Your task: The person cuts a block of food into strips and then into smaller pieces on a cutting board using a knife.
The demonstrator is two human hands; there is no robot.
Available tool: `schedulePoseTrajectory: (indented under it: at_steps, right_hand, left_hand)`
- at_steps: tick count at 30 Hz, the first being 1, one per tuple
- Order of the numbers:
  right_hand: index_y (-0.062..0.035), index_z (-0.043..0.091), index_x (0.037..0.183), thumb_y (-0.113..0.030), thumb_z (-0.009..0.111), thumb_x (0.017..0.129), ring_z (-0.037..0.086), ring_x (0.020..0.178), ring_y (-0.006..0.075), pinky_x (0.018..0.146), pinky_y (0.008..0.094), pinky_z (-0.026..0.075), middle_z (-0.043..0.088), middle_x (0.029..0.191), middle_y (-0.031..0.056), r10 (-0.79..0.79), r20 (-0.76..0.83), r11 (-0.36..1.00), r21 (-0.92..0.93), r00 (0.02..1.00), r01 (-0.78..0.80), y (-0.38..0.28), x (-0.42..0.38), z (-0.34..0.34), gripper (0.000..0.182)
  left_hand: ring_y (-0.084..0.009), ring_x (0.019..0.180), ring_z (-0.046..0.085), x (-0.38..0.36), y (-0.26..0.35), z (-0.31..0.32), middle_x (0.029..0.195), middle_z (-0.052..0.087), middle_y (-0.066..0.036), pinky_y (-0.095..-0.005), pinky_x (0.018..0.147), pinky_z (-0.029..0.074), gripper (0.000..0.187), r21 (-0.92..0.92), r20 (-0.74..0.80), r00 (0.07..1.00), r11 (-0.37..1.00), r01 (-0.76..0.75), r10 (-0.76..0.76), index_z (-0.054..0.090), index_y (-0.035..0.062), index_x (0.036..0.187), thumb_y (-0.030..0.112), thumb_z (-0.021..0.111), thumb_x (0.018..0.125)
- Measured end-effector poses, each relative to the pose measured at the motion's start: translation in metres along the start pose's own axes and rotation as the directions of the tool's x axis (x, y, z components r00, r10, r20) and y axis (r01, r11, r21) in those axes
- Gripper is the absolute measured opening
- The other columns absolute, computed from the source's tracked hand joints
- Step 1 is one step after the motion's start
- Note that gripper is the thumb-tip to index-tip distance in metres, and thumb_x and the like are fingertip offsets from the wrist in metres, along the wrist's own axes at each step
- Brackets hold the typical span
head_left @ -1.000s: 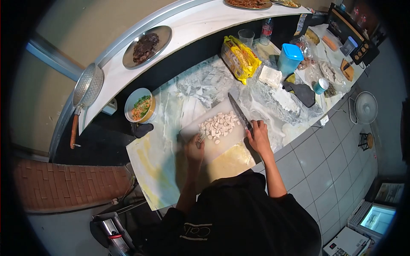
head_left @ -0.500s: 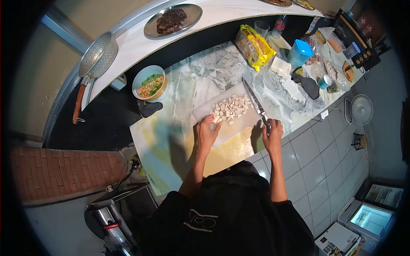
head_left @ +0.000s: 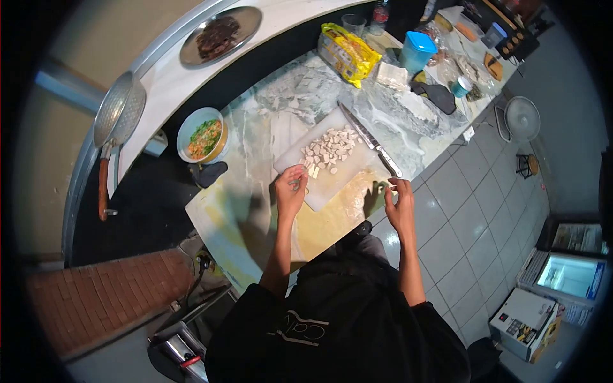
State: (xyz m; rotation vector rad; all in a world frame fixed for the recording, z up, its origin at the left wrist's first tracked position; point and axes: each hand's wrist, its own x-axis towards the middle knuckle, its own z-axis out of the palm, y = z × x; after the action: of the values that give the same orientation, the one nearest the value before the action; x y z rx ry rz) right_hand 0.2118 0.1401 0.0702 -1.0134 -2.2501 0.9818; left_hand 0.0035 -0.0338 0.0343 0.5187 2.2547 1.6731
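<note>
White diced pieces [head_left: 330,147] lie in a loose pile on a pale cutting board [head_left: 319,195], with a few separate bits near its left side. My left hand [head_left: 290,191] is at the board's left edge, beside the pieces, its fingers curved with a gap to the thumb. A kitchen knife [head_left: 369,138] rests along the board's right side, blade pointing away from me and handle towards me. Just below the end of its handle is my right hand [head_left: 400,207], fingers loosely bent and apart, holding nothing visible.
A bowl of chopped green and orange food [head_left: 204,138] stands at the left beside a dark cloth [head_left: 208,174]. Further back are a yellow packet [head_left: 348,53], a blue-lidded container [head_left: 418,51] and a dark mitt-like item [head_left: 435,97]. A strainer [head_left: 119,110] sits on the raised ledge.
My right hand has let go of the knife, which now lies beside the board. My left hand has drawn slightly back from the pieces. The camera view has shifted.
</note>
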Motion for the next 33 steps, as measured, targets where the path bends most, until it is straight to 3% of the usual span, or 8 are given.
schedulePoseTrajectory:
  at_steps: [4,10,14,16,22,27,31,33]
  right_hand:
    - [0.0016,0.059,0.107,-0.007,0.061,0.086,0.059,0.086,0.0313,0.075,0.0416,0.047,0.057,0.098,0.0188,0.074,-0.047,0.997,0.033,0.996,-0.073,0.004,-0.011,-0.018,0.023]
    - [0.0028,0.06,0.104,-0.011,0.059,0.089,0.058,0.081,0.0277,0.077,0.0377,0.046,0.06,0.095,0.0167,0.074,-0.239,0.997,-0.004,0.968,-0.077,0.042,-0.024,-0.063,0.02]
    - [0.0022,0.06,0.104,-0.009,0.059,0.087,0.061,0.086,0.0311,0.078,0.0401,0.047,0.06,0.098,0.0183,0.223,-0.322,0.975,0.085,0.92,-0.207,0.072,-0.039,-0.094,0.02]
    - [0.0021,0.06,0.105,-0.009,0.059,0.088,0.062,0.087,0.0314,0.079,0.04,0.048,0.061,0.099,0.0184,0.275,-0.347,0.961,0.127,0.897,-0.245,0.094,-0.046,-0.11,0.02]
    - [0.0022,0.059,0.108,-0.009,0.058,0.088,0.064,0.087,0.0302,0.078,0.039,0.049,0.063,0.1,0.019,0.345,-0.429,0.935,0.235,0.835,-0.265,0.174,-0.056,-0.187,0.023]
    - [0.0025,0.058,0.11,-0.011,0.057,0.09,0.064,0.087,0.0279,0.078,0.0373,0.05,0.064,0.099,0.0176,0.402,-0.517,0.911,0.306,0.756,-0.275,0.246,-0.083,-0.293,0.024]
    - [0.0016,0.058,0.111,-0.013,0.057,0.091,0.064,0.084,0.0263,0.077,0.0365,0.05,0.063,0.098,0.0166,0.435,-0.637,0.9,0.282,0.636,-0.333,0.292,-0.133,-0.378,0.024]
    - [0.0013,0.058,0.111,-0.013,0.057,0.092,0.064,0.083,0.0233,0.077,0.0342,0.05,0.064,0.096,0.0151,0.507,-0.691,0.857,0.339,0.515,-0.388,0.31,-0.163,-0.408,0.024]
  left_hand:
    - [-0.0097,0.086,0.06,0.006,0.039,0.024,0.095,0.067,-0.008,-0.023,0.072,0.048,0.021,-0.15,0.101,0.995,0.988,0.016,0.0,0.064,-0.0007,0.106,0.011,0.067,0.088]
    - [-0.008,0.086,0.057,-0.001,0.087,0.105,0.095,0.065,-0.004,-0.0216,0.076,0.046,0.021,-0.346,0.435,0.893,0.937,0.05,0.113,0.063,-0.0001,0.108,0.01,0.066,0.09]
    - [-0.0073,0.086,0.058,-0.036,0.115,0.17,0.097,0.065,-0.004,-0.0213,0.076,0.046,0.02,-0.371,0.674,0.719,0.919,0.13,0.17,0.063,-0.0013,0.109,0.01,0.062,0.093]
    - [-0.0122,0.093,0.061,-0.058,0.124,0.205,0.104,0.064,-0.007,-0.0251,0.083,0.048,0.022,-0.289,0.822,0.554,0.934,0.21,0.13,0.06,-0.0019,0.113,0.006,0.06,0.092]
    - [-0.0119,0.092,0.061,-0.118,0.154,0.336,0.1,0.065,-0.008,-0.0254,0.083,0.049,0.024,-0.265,0.907,0.39,0.935,0.238,0.157,0.06,-0.0023,0.112,0.014,0.06,0.094]
    - [-0.0106,0.088,0.059,-0.185,0.188,0.469,0.097,0.065,-0.006,-0.0249,0.079,0.047,0.027,-0.19,0.95,0.288,0.959,0.211,0.125,0.061,-0.0011,0.112,0.021,0.057,0.096]
    - [-0.0098,0.086,0.057,-0.263,0.218,0.558,0.095,0.063,-0.004,-0.0243,0.076,0.046,0.029,-0.09,0.995,0.064,0.94,0.328,0.073,0.062,0.0018,0.112,0.026,0.055,0.097]
    - [-0.0095,0.085,0.057,-0.3,0.218,0.599,0.095,0.063,-0.003,-0.0244,0.075,0.046,0.029,0.008,0.996,-0.087,0.919,0.393,0.028,0.061,0.0026,0.112,0.026,0.055,0.097]
